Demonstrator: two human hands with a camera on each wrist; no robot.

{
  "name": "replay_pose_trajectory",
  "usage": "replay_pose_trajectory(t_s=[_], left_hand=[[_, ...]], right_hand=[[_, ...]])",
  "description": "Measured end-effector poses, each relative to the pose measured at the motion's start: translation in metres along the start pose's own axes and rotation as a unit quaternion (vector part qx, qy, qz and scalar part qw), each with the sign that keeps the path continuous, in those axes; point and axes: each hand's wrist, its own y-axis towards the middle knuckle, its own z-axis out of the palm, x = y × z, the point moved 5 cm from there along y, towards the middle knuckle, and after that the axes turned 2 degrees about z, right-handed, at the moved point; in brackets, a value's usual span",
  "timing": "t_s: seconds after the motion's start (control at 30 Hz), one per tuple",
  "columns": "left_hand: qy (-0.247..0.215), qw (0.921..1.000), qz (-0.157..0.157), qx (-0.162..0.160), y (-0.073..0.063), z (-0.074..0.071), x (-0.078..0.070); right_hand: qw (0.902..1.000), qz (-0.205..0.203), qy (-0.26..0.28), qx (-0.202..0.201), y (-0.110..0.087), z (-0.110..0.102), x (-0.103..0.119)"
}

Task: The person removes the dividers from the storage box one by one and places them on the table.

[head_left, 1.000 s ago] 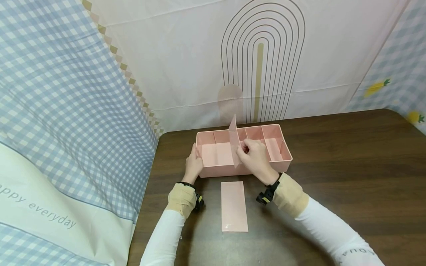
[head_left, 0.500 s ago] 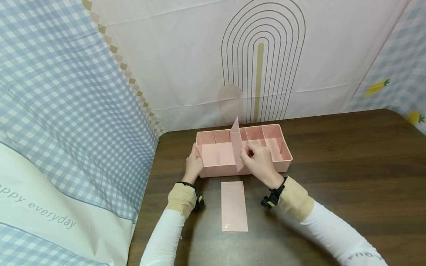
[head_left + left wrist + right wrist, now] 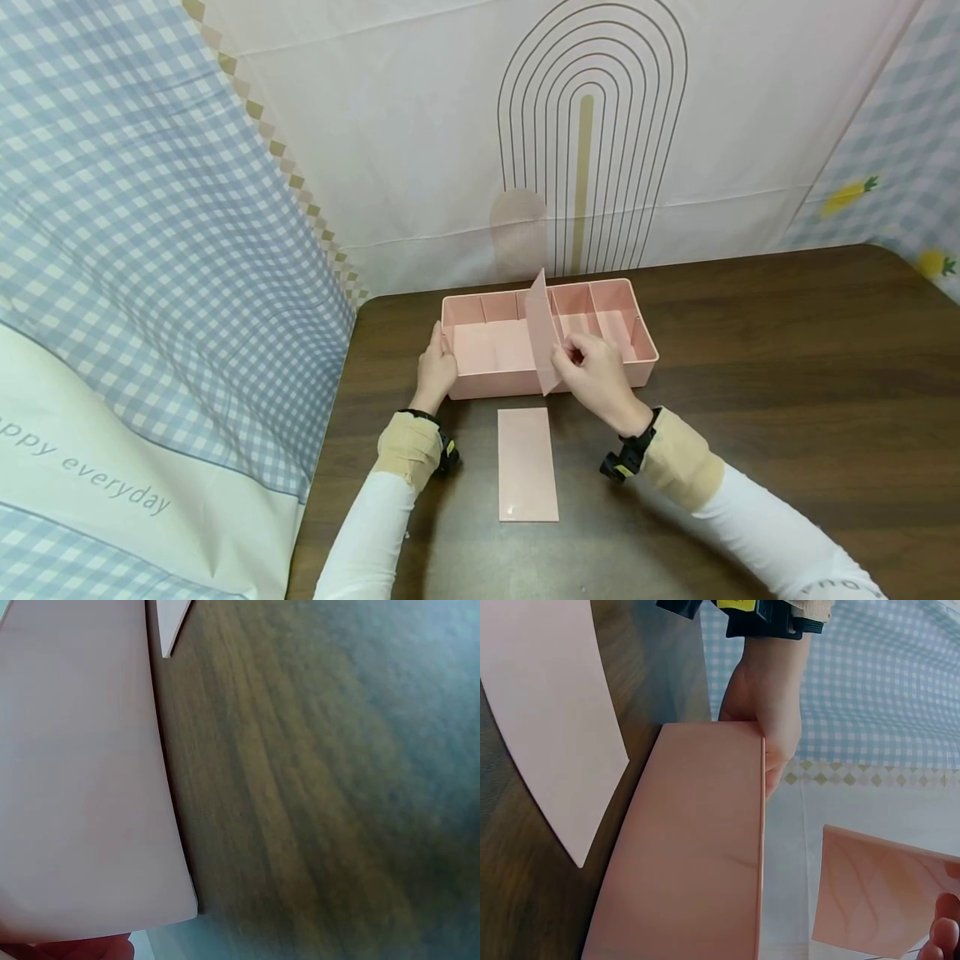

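A long pink divided box (image 3: 480,386) stands on the table, its front wall filling much of the right wrist view. My left hand (image 3: 435,371) grips its left end at the rim. Between thumb and fingers, my right hand (image 3: 596,375) pinches a thin pink divider (image 3: 540,333) near its edge. Held upright, the divider rises above the box's back rim and overlaps the front wall in the head view. Fingertips of the right hand (image 3: 945,926) show at the divider's edge in the right wrist view. Crosswise partitions stand in the box's right part; the left part is one wide compartment.
A flat pink panel (image 3: 527,467) lies on the dark wood table (image 3: 750,400) in front of the box. White patterned cloth (image 3: 420,150) hangs close behind the table. Blue checked cloth (image 3: 187,208) hangs along the left side.
My right hand has moved to the right and slightly toward me, carrying the divider along the box. The left hand, the box and the flat panel have stayed in place.
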Motion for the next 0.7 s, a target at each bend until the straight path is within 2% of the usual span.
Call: replay_pose_trajectory(t_s=[0.33,0.7], left_hand=[[0.003,1.0,0.0,0.002,0.001,0.0,0.0],[0.001,1.0,0.0,0.001,0.002,0.001,0.002]], right_hand=[[0.9999,-0.016,0.002,-0.002,-0.007,-0.006,-0.003],[0.9999,-0.005,0.011,0.001,-0.015,-0.014,-0.006]])
